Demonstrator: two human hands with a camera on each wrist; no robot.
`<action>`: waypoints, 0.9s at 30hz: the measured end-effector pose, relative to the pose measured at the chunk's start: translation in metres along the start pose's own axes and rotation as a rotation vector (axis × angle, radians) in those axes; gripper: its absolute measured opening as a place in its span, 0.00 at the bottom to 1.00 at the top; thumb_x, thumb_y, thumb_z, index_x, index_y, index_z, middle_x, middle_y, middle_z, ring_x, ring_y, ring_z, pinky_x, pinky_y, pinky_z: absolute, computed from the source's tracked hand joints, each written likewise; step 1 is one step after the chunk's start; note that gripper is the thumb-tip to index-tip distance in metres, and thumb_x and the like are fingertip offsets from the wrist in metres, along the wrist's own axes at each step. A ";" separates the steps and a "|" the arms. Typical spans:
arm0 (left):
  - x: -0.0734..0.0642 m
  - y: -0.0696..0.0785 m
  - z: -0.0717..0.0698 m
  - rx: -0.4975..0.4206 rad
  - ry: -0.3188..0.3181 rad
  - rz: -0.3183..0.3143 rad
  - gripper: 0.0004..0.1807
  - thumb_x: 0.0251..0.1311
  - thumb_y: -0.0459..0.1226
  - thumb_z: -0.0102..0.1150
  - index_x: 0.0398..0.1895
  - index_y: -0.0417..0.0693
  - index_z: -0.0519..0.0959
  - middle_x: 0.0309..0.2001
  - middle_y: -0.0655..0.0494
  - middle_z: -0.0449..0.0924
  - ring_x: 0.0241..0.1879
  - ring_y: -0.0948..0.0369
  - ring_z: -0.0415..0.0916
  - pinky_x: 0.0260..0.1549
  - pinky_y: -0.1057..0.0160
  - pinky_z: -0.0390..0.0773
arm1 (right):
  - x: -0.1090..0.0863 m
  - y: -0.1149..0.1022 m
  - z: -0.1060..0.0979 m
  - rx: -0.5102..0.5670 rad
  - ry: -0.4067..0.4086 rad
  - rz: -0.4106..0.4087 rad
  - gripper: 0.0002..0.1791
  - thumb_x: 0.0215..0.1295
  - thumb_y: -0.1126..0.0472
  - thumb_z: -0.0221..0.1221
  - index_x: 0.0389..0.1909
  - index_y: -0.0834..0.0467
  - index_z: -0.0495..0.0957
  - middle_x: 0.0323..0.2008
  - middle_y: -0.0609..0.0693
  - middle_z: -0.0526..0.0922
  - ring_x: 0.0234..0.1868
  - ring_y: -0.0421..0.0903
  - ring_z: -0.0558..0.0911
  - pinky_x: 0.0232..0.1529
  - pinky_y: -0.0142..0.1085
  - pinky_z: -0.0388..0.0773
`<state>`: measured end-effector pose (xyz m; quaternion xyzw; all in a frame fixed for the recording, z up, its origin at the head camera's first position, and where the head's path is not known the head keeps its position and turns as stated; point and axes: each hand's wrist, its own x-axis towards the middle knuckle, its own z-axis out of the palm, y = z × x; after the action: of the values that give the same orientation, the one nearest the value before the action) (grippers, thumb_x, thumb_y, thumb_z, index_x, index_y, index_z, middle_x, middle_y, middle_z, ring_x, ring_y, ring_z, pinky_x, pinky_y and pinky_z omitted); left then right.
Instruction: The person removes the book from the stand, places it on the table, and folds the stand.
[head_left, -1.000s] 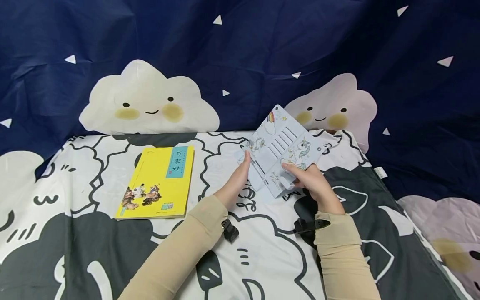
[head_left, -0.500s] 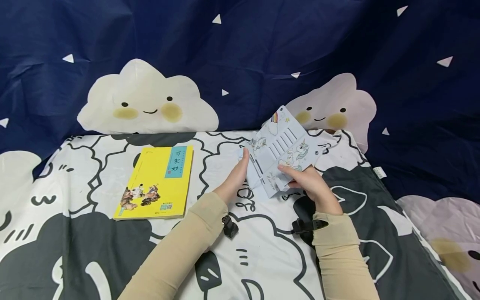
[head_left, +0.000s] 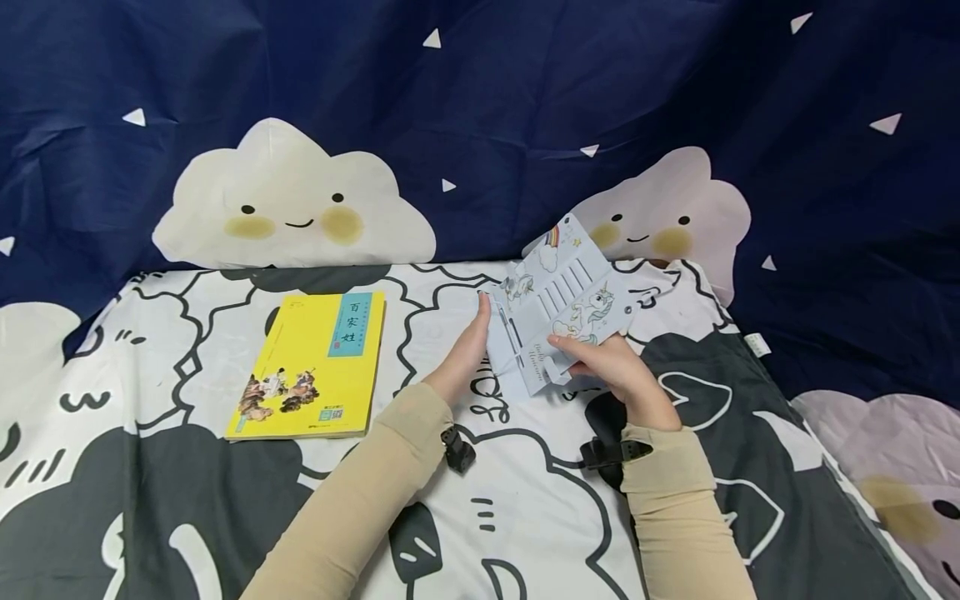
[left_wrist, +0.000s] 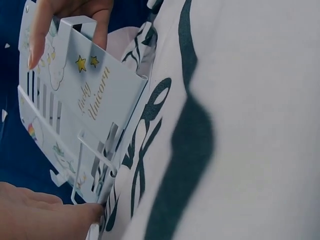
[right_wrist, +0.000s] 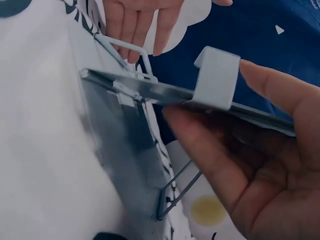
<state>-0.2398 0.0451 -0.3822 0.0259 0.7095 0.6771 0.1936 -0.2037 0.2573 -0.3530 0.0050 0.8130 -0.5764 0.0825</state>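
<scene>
A pale metal book stand (head_left: 564, 292) with unicorn, cloud and rainbow prints is tilted above the bedding, its slotted panels folded at an angle. My right hand (head_left: 611, 367) grips its right panel, thumb on the printed face and fingers behind. In the right wrist view, a bent white clip (right_wrist: 218, 77) juts from the panel's edge, near my thumb. My left hand (head_left: 463, 350) is at the stand's left side, thumb up; its straight fingers (right_wrist: 142, 25) show beside a wire arm (right_wrist: 145, 55). Another wire loop (left_wrist: 80, 165) sticks out in the left wrist view.
A yellow book (head_left: 311, 367) with a blue title label lies flat to the left. Black-and-white patterned bedding (head_left: 525, 492) spreads beneath. A dark blue curtain (head_left: 495, 92) with cloud prints hangs behind.
My right hand has shifted slightly left and down, tilting the stand and turning its right panel more edge-on. My left hand has moved slightly left. The yellow book stays in place.
</scene>
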 end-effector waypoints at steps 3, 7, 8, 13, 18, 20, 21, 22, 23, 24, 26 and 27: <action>-0.002 -0.002 -0.001 -0.013 -0.004 0.017 0.55 0.55 0.79 0.13 0.80 0.59 0.47 0.81 0.61 0.41 0.80 0.60 0.36 0.78 0.53 0.36 | -0.002 -0.003 -0.002 -0.030 -0.009 -0.026 0.30 0.68 0.54 0.63 0.65 0.63 0.68 0.57 0.55 0.80 0.43 0.35 0.82 0.44 0.32 0.83; -0.008 -0.004 -0.002 -0.051 -0.029 0.024 0.55 0.58 0.78 0.14 0.81 0.55 0.45 0.81 0.60 0.39 0.80 0.60 0.36 0.78 0.56 0.41 | -0.005 -0.007 -0.006 -0.027 0.004 -0.066 0.28 0.69 0.56 0.62 0.66 0.63 0.68 0.53 0.52 0.82 0.42 0.35 0.83 0.44 0.33 0.83; -0.010 -0.004 -0.002 -0.070 -0.037 0.020 0.54 0.59 0.77 0.14 0.81 0.54 0.44 0.81 0.60 0.38 0.80 0.61 0.36 0.78 0.57 0.42 | -0.006 -0.008 -0.006 -0.021 0.007 -0.077 0.28 0.70 0.57 0.61 0.66 0.63 0.68 0.54 0.52 0.82 0.42 0.36 0.83 0.44 0.33 0.83; -0.018 -0.006 -0.002 -0.147 -0.068 0.011 0.50 0.66 0.72 0.16 0.80 0.48 0.38 0.81 0.56 0.35 0.80 0.59 0.35 0.77 0.59 0.47 | -0.012 -0.016 -0.005 -0.044 0.022 -0.108 0.26 0.71 0.54 0.59 0.64 0.64 0.70 0.56 0.57 0.82 0.44 0.34 0.82 0.47 0.34 0.79; -0.025 -0.004 -0.002 -0.151 -0.075 0.034 0.49 0.68 0.70 0.16 0.80 0.46 0.39 0.81 0.54 0.37 0.80 0.58 0.36 0.77 0.58 0.48 | -0.016 -0.025 0.003 -0.080 0.019 -0.151 0.23 0.73 0.56 0.57 0.60 0.68 0.72 0.55 0.64 0.82 0.43 0.33 0.82 0.46 0.32 0.77; -0.028 -0.002 0.000 -0.133 -0.075 0.049 0.49 0.69 0.70 0.16 0.80 0.46 0.40 0.81 0.54 0.38 0.80 0.56 0.37 0.77 0.57 0.47 | -0.018 -0.028 0.006 -0.088 0.016 -0.172 0.22 0.74 0.58 0.55 0.59 0.70 0.71 0.55 0.67 0.81 0.42 0.34 0.82 0.45 0.31 0.78; -0.030 0.000 0.001 -0.122 -0.073 0.058 0.48 0.68 0.70 0.17 0.80 0.47 0.40 0.81 0.54 0.38 0.80 0.56 0.37 0.77 0.56 0.46 | -0.018 -0.029 0.008 -0.094 0.014 -0.178 0.21 0.74 0.59 0.54 0.59 0.71 0.71 0.55 0.69 0.80 0.42 0.34 0.82 0.46 0.31 0.78; -0.032 0.002 0.002 -0.108 -0.072 0.068 0.48 0.69 0.69 0.17 0.80 0.47 0.41 0.81 0.53 0.38 0.80 0.54 0.38 0.78 0.55 0.46 | -0.019 -0.031 0.010 -0.102 0.014 -0.183 0.21 0.74 0.60 0.54 0.58 0.72 0.71 0.55 0.70 0.80 0.42 0.34 0.82 0.46 0.31 0.78; -0.034 0.004 0.003 -0.093 -0.070 0.079 0.47 0.69 0.69 0.18 0.80 0.47 0.41 0.81 0.53 0.38 0.80 0.53 0.39 0.78 0.55 0.46 | -0.019 -0.032 0.011 -0.108 0.012 -0.183 0.20 0.75 0.61 0.53 0.58 0.72 0.71 0.55 0.71 0.79 0.43 0.35 0.81 0.47 0.32 0.78; -0.035 0.006 0.004 -0.078 -0.070 0.094 0.47 0.70 0.68 0.18 0.80 0.47 0.42 0.81 0.53 0.38 0.80 0.52 0.40 0.77 0.54 0.46 | -0.020 -0.033 0.013 -0.111 0.009 -0.181 0.20 0.75 0.62 0.52 0.59 0.73 0.71 0.56 0.71 0.78 0.44 0.37 0.81 0.49 0.33 0.79; -0.039 0.009 0.006 -0.040 -0.070 0.138 0.45 0.72 0.66 0.20 0.80 0.46 0.43 0.81 0.52 0.40 0.79 0.51 0.43 0.77 0.53 0.48 | -0.020 -0.036 0.016 -0.121 -0.001 -0.182 0.21 0.76 0.62 0.50 0.60 0.74 0.70 0.57 0.72 0.77 0.49 0.43 0.82 0.54 0.37 0.80; -0.041 0.010 0.007 -0.018 -0.073 0.165 0.44 0.73 0.65 0.20 0.80 0.45 0.44 0.81 0.52 0.40 0.79 0.51 0.43 0.77 0.53 0.49 | -0.020 -0.037 0.018 -0.130 -0.003 -0.182 0.21 0.76 0.63 0.50 0.60 0.75 0.70 0.57 0.72 0.77 0.51 0.47 0.82 0.57 0.41 0.79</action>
<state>-0.2024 0.0409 -0.3624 0.1071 0.6912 0.6959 0.1629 -0.1857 0.2302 -0.3216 -0.0751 0.8457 -0.5274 0.0313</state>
